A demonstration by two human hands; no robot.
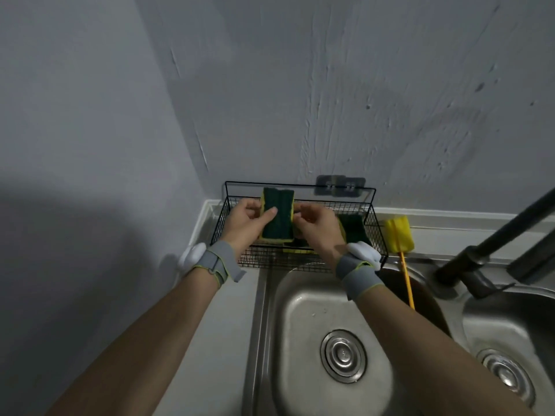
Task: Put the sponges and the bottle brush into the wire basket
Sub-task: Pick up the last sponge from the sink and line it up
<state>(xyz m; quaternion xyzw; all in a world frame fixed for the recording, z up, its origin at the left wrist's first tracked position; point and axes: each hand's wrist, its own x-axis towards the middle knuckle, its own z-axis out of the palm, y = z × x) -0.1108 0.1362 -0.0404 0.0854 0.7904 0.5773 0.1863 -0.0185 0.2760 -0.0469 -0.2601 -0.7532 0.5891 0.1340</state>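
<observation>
My left hand [247, 222] holds two yellow sponges with dark green pads [278, 214] upright over the black wire basket [374, 235] at the wall. My right hand [318, 226] hovers just right of them, fingers curled near their edge; whether it grips them is unclear. Another green-topped sponge [354, 228] lies in the basket's right part, and a further sponge [295, 247] shows below the held ones. The bottle brush [398, 232], yellow head and orange handle, leans outside the basket's right end, handle down into the sink.
A steel double sink [300, 310] lies below the basket, with a dark faucet [480, 256] on the right. Grey walls meet in a corner at the left. A grey hook plate [339, 186] is stuck to the wall behind the basket.
</observation>
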